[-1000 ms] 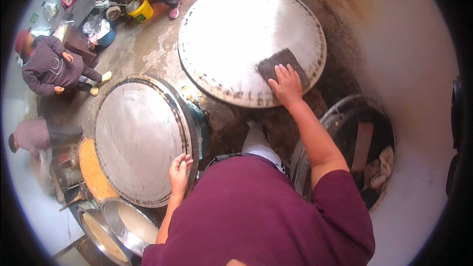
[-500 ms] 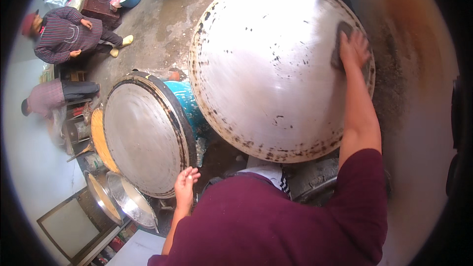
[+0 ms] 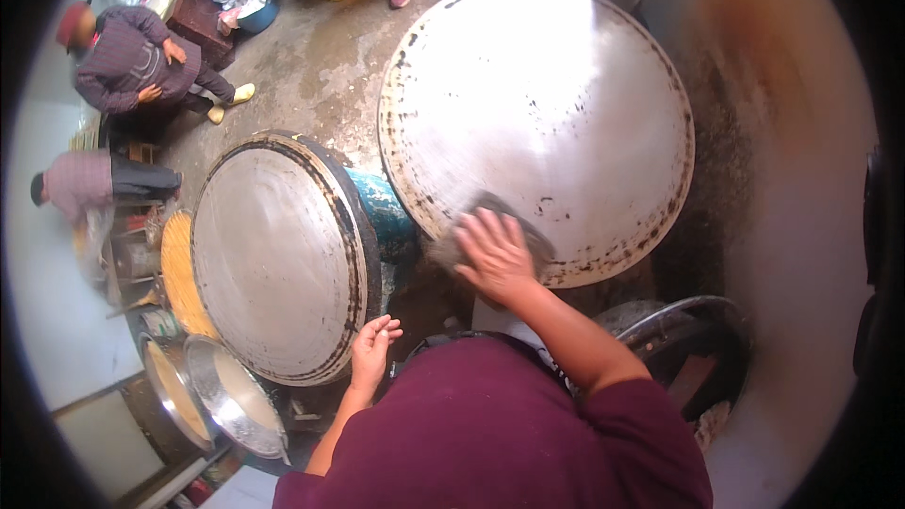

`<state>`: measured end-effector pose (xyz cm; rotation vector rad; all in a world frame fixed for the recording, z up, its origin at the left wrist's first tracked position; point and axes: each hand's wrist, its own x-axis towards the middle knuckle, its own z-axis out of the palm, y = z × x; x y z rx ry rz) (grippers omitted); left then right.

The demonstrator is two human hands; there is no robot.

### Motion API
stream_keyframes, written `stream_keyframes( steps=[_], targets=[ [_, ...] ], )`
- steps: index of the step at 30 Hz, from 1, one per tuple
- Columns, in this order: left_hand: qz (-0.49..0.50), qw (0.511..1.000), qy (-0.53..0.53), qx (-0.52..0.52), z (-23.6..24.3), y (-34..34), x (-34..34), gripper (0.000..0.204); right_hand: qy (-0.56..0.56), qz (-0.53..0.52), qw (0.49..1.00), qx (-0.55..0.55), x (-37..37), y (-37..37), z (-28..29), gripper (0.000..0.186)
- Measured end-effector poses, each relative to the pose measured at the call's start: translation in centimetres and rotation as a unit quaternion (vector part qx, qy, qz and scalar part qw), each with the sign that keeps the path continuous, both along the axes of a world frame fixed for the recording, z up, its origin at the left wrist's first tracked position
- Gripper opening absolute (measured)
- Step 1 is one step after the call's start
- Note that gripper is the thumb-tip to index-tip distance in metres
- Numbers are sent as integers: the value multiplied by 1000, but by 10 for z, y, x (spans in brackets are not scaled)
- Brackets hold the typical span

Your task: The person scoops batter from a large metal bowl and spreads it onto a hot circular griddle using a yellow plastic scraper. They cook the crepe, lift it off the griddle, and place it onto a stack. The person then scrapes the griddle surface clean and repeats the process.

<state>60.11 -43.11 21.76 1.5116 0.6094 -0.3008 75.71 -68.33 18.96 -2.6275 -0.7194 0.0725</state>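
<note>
Presently, a dark pad (image 3: 535, 238) is lying at the near rim of the large plate (image 3: 566, 160), its left part seemingly overhanging. The right hand (image 3: 498, 254) is resting flat upon it, fingers extended and somewhat spread, covering rather than clasping it. With nothing gripping its sides, the pad is risking a slip over the rim under uneven pressure; dark marks (image 3: 603, 259) there, if raised, could be snagging it. The left hand (image 3: 375, 339), fingers loosely curled and apparently holding nothing, is hanging beside the small plate (image 3: 273, 264); whether it is touching cannot be told.
</note>
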Motion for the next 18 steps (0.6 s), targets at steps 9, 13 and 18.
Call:
stream_keyframes(
  steps=[9,13,18],
  targets=[
    [54,998,20,35,0,2,36,27,-5,-563,769,-303,113,-279,-53,59],
    [121,987,57,88,24,-11,48,27,-6,-552,788,-272,300,-274,-45,61],
    [168,973,78,138,61,-26,49,27,-1,-241,953,-181,415,-63,-41,62]
  ],
)
